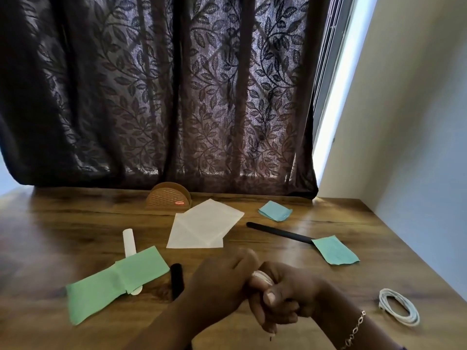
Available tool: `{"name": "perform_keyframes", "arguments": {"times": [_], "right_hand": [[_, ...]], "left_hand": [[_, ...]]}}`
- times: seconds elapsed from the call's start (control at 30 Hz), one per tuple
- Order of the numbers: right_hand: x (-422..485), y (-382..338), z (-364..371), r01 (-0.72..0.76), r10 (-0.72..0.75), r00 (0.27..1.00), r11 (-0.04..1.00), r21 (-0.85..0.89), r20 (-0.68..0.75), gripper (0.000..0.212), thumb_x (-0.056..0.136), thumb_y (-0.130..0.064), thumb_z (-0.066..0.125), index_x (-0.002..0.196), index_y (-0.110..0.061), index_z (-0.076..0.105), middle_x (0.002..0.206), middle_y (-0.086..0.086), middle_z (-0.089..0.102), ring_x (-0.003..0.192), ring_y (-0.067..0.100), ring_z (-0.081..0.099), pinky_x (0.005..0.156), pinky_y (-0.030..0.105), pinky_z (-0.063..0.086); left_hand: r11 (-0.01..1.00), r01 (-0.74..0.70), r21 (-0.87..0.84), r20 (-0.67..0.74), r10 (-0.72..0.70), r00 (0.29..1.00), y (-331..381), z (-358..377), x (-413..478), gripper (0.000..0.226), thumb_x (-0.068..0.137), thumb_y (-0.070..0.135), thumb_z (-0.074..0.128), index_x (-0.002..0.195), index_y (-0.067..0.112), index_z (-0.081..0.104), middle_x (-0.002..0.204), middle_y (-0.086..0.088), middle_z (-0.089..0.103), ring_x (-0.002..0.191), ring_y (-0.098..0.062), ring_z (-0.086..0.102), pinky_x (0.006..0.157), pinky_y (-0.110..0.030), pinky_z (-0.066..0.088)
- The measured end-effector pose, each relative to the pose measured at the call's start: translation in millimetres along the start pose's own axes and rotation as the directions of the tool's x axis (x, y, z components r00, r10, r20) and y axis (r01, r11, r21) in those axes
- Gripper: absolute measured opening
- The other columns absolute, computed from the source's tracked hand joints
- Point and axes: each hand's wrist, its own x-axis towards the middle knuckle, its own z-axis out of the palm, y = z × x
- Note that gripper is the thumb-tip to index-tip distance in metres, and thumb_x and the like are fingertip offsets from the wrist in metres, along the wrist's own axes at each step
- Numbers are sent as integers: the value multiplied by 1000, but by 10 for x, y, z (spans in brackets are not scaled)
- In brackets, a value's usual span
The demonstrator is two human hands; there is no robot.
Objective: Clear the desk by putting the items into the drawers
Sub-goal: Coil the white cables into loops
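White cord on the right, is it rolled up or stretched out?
Rolled up: the white cord lies in a coil of several loops on the desk.

open desk [50,236] left, cable coil [399,310] lies right.

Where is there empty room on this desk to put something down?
The big bare patch of desk left of the white tube and the holder. Also between the nearer blue paper and the coiled cable. The middle is crowded around the white papers.

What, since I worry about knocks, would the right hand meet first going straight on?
The left hand, seemingly pressed against the right hand around a small white item; nothing lies between them.
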Motion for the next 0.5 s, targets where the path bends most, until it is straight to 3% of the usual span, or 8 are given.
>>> {"name": "perform_keyframes", "arguments": {"times": [0.1,0.2,0.33,0.5], "right_hand": [[-7,48,16,12,-12,1000,999,32,7,15,82,-22,68,78,-7,67,40,-9,45,38,2,48,64,22,51],[-13,78,42,16,-16,1000,998,58,-1,18,84,-25,64,77,-9,67,38,-6,39,38,3,50,65,23,51],[2,91,64,9,-8,1000,997,79,-5,24,88,-31,59,78,-10,67,43,-11,50,43,3,54,69,24,53],[10,123,89,-16,12,999,992,124,33,33,89,-36,57,83,-5,66,41,-5,45,52,6,63,75,26,55]], "left_hand": [[998,40,-49,-25,-41,999,-20,-34,27,26,89,49,37,102,28,47,82,11,64,67,2,57,56,-8,41],[916,121,-384,12,-126,992,17,-4,21,45,89,67,19,99,34,48,75,20,55,69,0,54,59,-10,39],[811,164,-562,11,-191,982,98,48,-4,45,83,74,22,95,42,51,70,33,55,71,4,55,63,-8,39],[647,220,-730,52,-268,962,108,117,-13,45,79,72,41,82,34,65,69,21,60,66,-2,56,62,-15,42]]}}
